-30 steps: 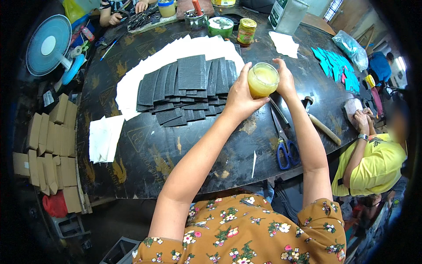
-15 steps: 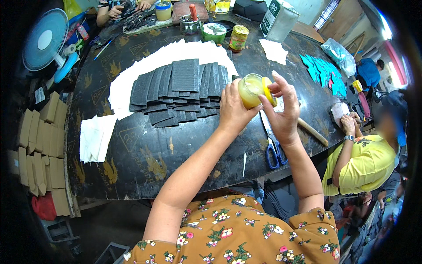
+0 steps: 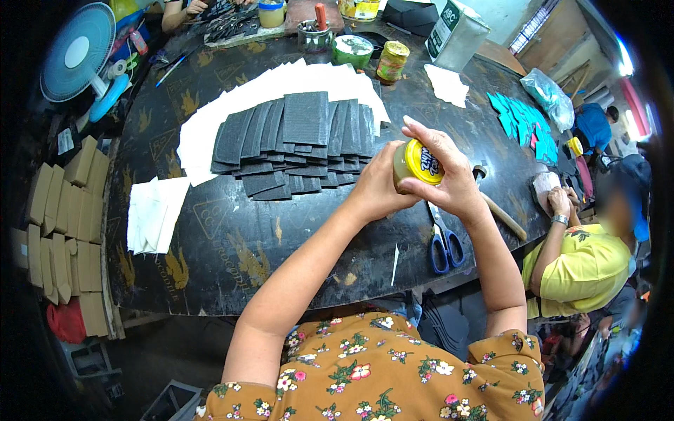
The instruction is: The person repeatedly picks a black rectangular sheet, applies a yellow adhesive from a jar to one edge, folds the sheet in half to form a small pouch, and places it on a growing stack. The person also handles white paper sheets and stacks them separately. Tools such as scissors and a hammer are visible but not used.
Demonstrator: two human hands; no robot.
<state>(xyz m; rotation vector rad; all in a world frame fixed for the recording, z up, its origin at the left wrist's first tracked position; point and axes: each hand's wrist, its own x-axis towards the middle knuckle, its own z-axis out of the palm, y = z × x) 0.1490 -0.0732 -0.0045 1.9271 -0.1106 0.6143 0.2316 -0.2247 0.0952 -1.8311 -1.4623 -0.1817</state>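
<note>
I see black pieces ahead and left of the left hand; from that hand, tabletop stretches back to the near edge, leaving me room; scissors lie just short of the right hand, a hammer to its right; the left hand curls round the jar; the right, half open, grips the yellow lid at its mouth.

a short-sleeved mustard-brown top is printed with white and pink flowers and green leaves.
</note>
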